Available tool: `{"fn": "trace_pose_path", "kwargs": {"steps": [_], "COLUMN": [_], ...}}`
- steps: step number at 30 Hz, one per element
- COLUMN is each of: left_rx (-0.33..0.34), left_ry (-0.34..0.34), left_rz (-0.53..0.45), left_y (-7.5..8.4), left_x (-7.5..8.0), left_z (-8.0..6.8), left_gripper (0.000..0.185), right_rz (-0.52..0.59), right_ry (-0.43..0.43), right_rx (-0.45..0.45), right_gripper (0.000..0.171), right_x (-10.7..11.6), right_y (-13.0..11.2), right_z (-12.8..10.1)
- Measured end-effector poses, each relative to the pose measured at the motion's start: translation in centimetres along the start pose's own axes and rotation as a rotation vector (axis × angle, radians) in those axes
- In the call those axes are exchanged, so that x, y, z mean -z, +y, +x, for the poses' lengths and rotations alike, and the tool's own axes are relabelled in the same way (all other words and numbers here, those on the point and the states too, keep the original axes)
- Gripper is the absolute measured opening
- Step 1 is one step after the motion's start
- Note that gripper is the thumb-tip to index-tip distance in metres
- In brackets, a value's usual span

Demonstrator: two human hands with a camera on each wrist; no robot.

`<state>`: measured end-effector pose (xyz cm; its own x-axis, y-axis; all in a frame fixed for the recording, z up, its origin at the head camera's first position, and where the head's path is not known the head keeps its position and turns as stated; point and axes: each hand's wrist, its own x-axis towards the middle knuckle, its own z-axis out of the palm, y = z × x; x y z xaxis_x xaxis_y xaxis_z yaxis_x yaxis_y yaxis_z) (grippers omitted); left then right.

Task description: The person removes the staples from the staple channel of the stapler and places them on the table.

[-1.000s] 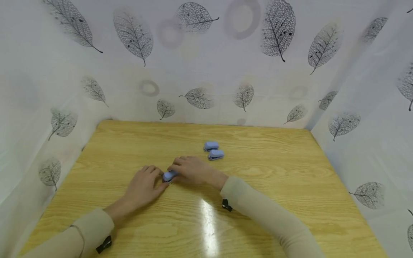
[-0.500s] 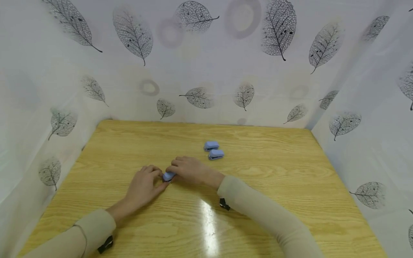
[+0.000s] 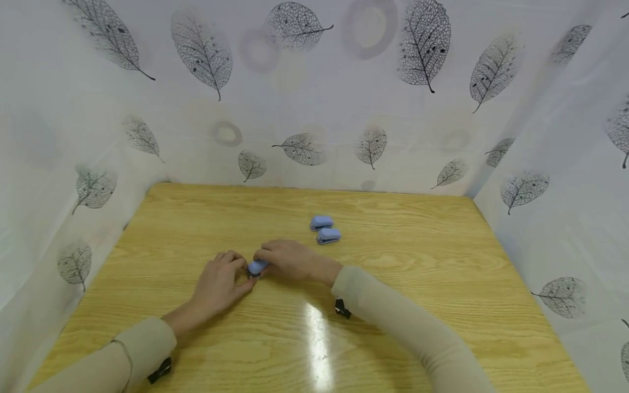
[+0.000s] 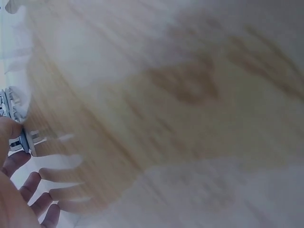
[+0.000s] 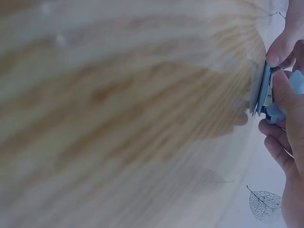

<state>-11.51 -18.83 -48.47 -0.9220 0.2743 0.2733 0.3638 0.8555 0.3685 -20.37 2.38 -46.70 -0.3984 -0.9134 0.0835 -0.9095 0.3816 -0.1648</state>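
Note:
A small blue stapler [image 3: 257, 267] sits on the wooden table [image 3: 417, 262] between both hands. My left hand [image 3: 239, 268] pinches its left end with thumb and fingertips. My right hand [image 3: 263, 257] curls over its right end and grips it. In the right wrist view the stapler [image 5: 266, 92] stands on edge against the tabletop, with a thumb [image 5: 285, 90] pressed on it. The left wrist view shows the stapler [image 4: 14, 123] at the left edge by my thumb, with the other fingers [image 4: 33, 190] spread below; the rest is blurred wood.
Two more blue staplers [image 3: 321, 222] [image 3: 328, 235] lie side by side just beyond my right hand. White leaf-patterned walls [image 3: 314, 109] enclose the table at the back and on both sides.
Both hands stay on the stapler. The right forearm has drawn slightly to the left.

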Motion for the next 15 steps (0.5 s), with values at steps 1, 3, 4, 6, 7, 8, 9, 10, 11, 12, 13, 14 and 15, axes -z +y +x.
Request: {"fn": "trace_pose_path", "kwargs": {"steps": [1, 3, 4, 6, 7, 8, 9, 10, 11, 12, 13, 14, 15], "left_rx": [0.0, -0.004, -0.006, -0.004, -0.003, 0.0, 0.004, 0.006, 0.011, 0.015, 0.02, 0.025, 0.028], "left_ry": [-0.001, -0.002, -0.002, -0.006, -0.008, -0.01, -0.013, -0.014, -0.017, -0.019, -0.021, -0.025, -0.028], "left_rz": [0.003, 0.006, 0.007, 0.007, 0.006, 0.006, 0.008, 0.01, 0.01, 0.01, 0.013, 0.017, 0.018], "left_y": [0.0, 0.0, 0.0, -0.1, -0.1, -0.1, -0.1, -0.1, -0.1, 0.0, 0.0, 0.0, 0.0], "left_x": [0.0, 0.0, 0.0, -0.1, -0.1, -0.1, -0.1, -0.1, -0.1, -0.1, -0.1, -0.1, -0.1], "left_z": [0.0, 0.0, 0.0, 0.0, 0.0, 0.0, 0.0, 0.1, 0.1, 0.1, 0.1, 0.1, 0.1], "left_gripper": [0.024, 0.024, 0.024, 0.024, 0.024, 0.024, 0.023, 0.023, 0.023, 0.023, 0.023, 0.023, 0.023], "right_rz": [-0.013, -0.044, -0.059, -0.105, -0.133, -0.159, -0.181, -0.201, -0.218, -0.228, -0.232, -0.231, -0.227], "right_ry": [-0.005, -0.012, -0.016, -0.02, -0.022, -0.026, -0.03, -0.037, -0.045, -0.054, -0.062, -0.069, -0.076], "right_rx": [-0.001, 0.002, 0.003, 0.009, 0.011, 0.01, 0.006, 0.002, -0.004, -0.013, -0.023, -0.032, -0.04], "right_gripper": [0.037, 0.038, 0.037, 0.038, 0.038, 0.038, 0.039, 0.04, 0.041, 0.042, 0.043, 0.044, 0.045], "right_x": [0.0, 0.2, 0.3, 0.6, 0.8, 1.0, 1.2, 1.4, 1.6, 1.7, 1.9, 2.0, 2.1], "right_y": [0.0, 0.0, -0.1, -0.1, -0.1, 0.0, 0.0, 0.1, 0.1, 0.2, 0.3, 0.4, 0.5], "right_z": [0.0, 0.0, 0.0, -0.1, -0.1, -0.1, -0.1, -0.1, -0.1, -0.1, -0.1, -0.2, -0.2]}}
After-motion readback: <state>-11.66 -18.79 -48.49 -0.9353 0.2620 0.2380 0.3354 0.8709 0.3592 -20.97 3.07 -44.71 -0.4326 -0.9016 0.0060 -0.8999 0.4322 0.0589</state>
